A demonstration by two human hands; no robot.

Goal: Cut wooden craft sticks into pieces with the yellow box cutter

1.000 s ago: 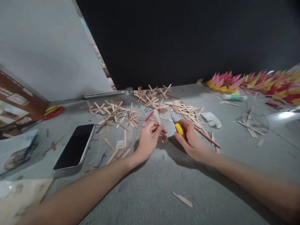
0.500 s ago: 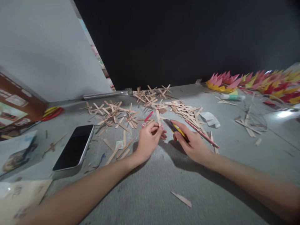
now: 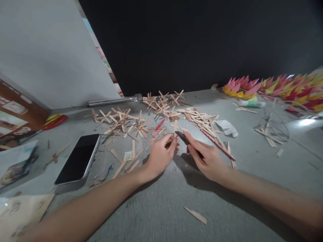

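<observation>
My left hand [image 3: 163, 154] pinches a wooden craft stick [image 3: 175, 127], which points up and away from me between thumb and fingers. In my right hand [image 3: 205, 156] is a dark utility knife [image 3: 183, 138], its tip close beside the stick; whether the blade touches the wood I cannot tell. Beyond my hands lie a heap of loose craft sticks [image 3: 202, 120] and a cluster of sticks joined into crossed shapes [image 3: 121, 121]. A small red tube [image 3: 159, 125] rests just past my left hand.
A phone [image 3: 78, 158] lies at left, near red-and-yellow scissors [image 3: 54, 121]. A striped pencil [image 3: 218, 144] and a crumpled tissue [image 3: 227, 128] are at right. Pink and yellow folded-paper pieces [image 3: 242, 88] stand back right. A pointed stick piece [image 3: 196, 215] lies in front. A black panel [image 3: 202, 43] closes the back.
The knife has come closer to the craft stick and turned, so less of its yellow side shows. The stick in my left hand stands more upright and has shifted slightly right.
</observation>
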